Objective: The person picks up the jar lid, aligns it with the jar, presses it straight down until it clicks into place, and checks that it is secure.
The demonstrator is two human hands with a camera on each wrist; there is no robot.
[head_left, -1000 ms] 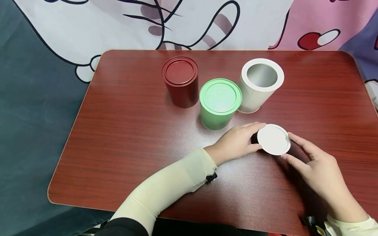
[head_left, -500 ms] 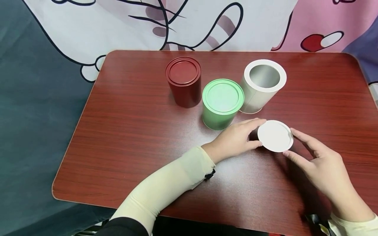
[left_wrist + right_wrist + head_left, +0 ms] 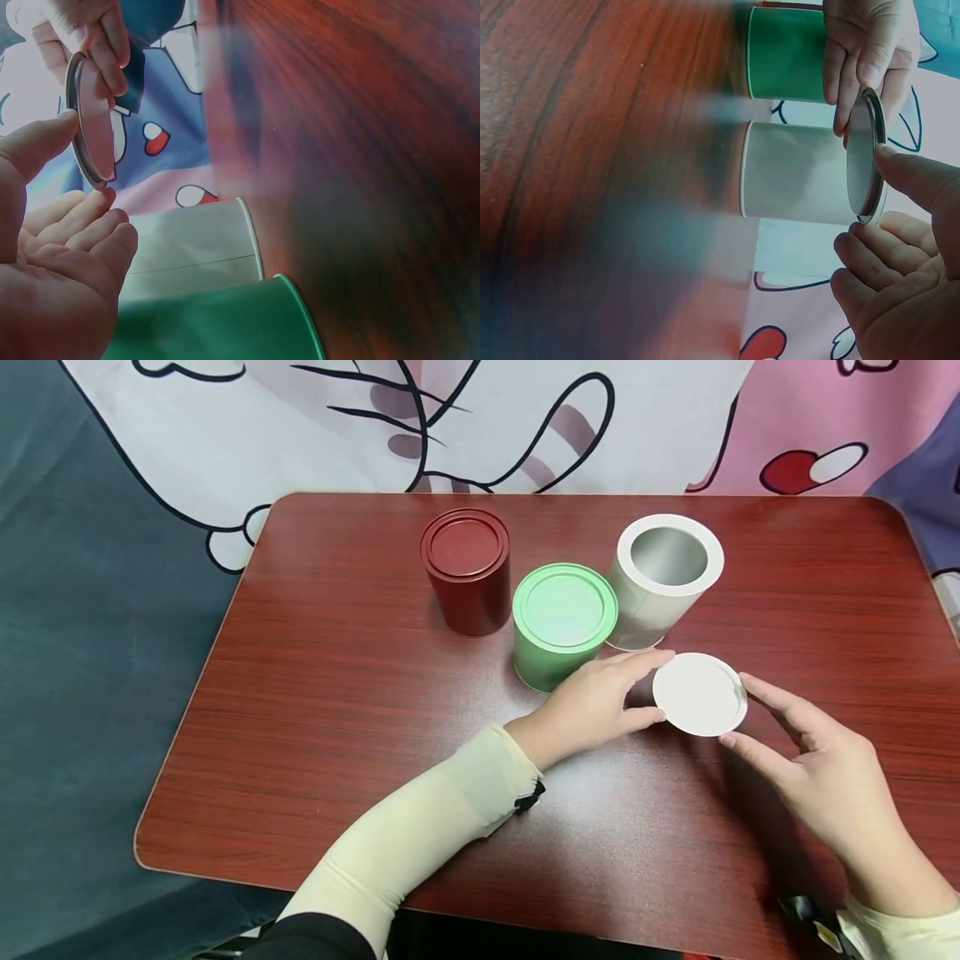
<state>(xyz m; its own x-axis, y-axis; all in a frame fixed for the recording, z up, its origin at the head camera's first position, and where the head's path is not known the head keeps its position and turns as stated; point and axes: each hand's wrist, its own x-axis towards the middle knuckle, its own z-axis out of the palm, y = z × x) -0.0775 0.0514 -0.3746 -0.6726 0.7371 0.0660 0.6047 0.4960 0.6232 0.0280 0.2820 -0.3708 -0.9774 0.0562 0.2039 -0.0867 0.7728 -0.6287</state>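
Both hands hold a round white lid (image 3: 700, 694) by its edge, raised over the table. My left hand (image 3: 592, 702) pinches its left side between thumb and fingers. On the opposite side my right hand (image 3: 825, 768) grips it with thumb and fingertips. Both wrist views show the lid (image 3: 94, 124) nearly edge-on, with its rimmed edge (image 3: 870, 157) between the two hands. Just beyond the lid stands a white can (image 3: 647, 602), its top uncovered and its grey inside showing. Left of that can is a green can (image 3: 558, 652) with its lid on.
A dark red lidded can (image 3: 468, 597) stands behind and left of the green one. The reddish wood table (image 3: 300, 735) has rounded corners, its far edge against a cartoon-printed cloth (image 3: 600, 427). Dark teal fabric (image 3: 90, 652) lies to the left.
The white lid and both hands have moved a little up the head view, closer to the cans. The lid looks slightly larger now. The cans stand where they were.
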